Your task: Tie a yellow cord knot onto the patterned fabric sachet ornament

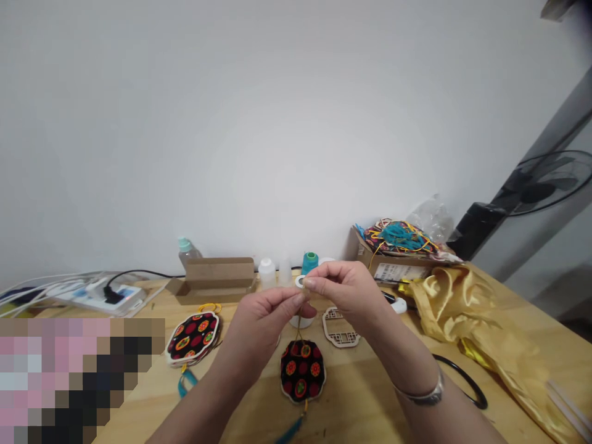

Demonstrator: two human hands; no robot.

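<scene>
My left hand (266,320) and my right hand (345,290) meet above the wooden table (361,401), fingertips pinched together. Between them is a small white ring or bead (300,282) on a yellow cord (299,324). The cord runs down to a black fabric ornament (302,371) with red and orange flowers, which hangs or rests just below my hands, a teal tassel (291,431) trailing from its bottom. My right wrist wears a silver bangle (423,394).
A second flowered ornament (193,336) lies to the left, a wooden lattice piece (341,328) to the right. Behind stand cardboard boxes (215,279), small white bottles (267,273), a teal thread spool (310,262). Gold cloth (462,308) and a black ring (465,382) lie right.
</scene>
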